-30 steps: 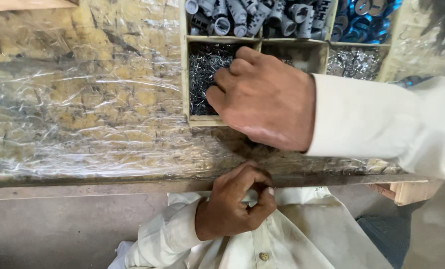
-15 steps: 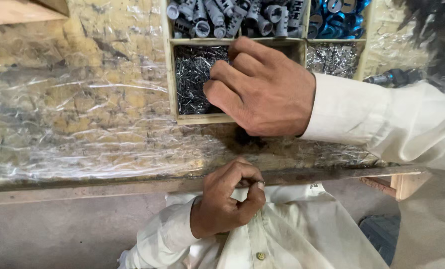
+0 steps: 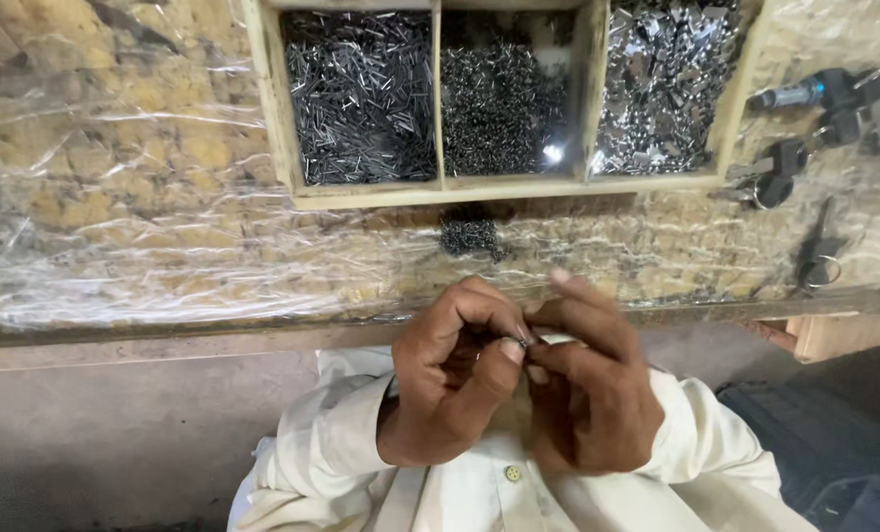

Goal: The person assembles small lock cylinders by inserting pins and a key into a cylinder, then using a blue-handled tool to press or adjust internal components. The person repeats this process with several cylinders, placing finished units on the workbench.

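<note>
Head view, lower centre of the frame: my left hand (image 3: pixel 455 384) and right hand (image 3: pixel 587 389) meet fingertip to fingertip, both pinching a tiny metal part (image 3: pixel 521 342) between them, close to my chest. I judge the grip wants light, steady pressure, since so small a piece would slip easily. Just above sits a loose heap of dark small parts (image 3: pixel 471 236) on the plastic-covered bench (image 3: pixel 115 217), below the wooden tray (image 3: pixel 504 187) of pins.

The wooden tray (image 3: pixel 361 194) at the top is pale yellow, full of dark grey pins (image 3: pixel 361 94) and shiny silver bits (image 3: pixel 661 84). The shirt (image 3: pixel 341 463) at the bottom is cream.
</note>
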The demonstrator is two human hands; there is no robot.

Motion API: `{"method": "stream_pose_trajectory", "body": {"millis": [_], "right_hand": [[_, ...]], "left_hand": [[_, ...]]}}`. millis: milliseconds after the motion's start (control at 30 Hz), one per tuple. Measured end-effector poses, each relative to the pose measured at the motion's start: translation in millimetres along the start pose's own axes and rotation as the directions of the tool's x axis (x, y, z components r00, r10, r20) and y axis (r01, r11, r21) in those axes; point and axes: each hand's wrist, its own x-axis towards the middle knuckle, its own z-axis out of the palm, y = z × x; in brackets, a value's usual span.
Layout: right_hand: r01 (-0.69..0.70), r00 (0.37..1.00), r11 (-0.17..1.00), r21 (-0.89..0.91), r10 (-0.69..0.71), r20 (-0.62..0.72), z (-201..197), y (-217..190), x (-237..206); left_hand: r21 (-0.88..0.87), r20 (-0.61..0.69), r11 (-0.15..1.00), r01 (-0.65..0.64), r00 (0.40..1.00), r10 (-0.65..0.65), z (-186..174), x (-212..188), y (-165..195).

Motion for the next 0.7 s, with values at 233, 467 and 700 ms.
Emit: {"method": "stream_pose_trajectory", "body": {"millis": [233,467,700], "right_hand": [[0.114,0.971,0.991,-0.066,-0.126,-0.204,11,0,21],[0.127,0.959,0.992,-0.024,-0.129,-0.254,3,14,19],[0.074,0.959,0.965,0.252,-0.138,0.247,-33,24,41]], "left_hand": [[0.091,0.069,0.996,-0.009,0.998,0.003,1,2,-9],[0.233,0.036,0.969,-0.087,0.996,0.081,14,6,-13],[0.338,0.080,0.934,-0.115,0.992,0.093,8,5,-11]]}}
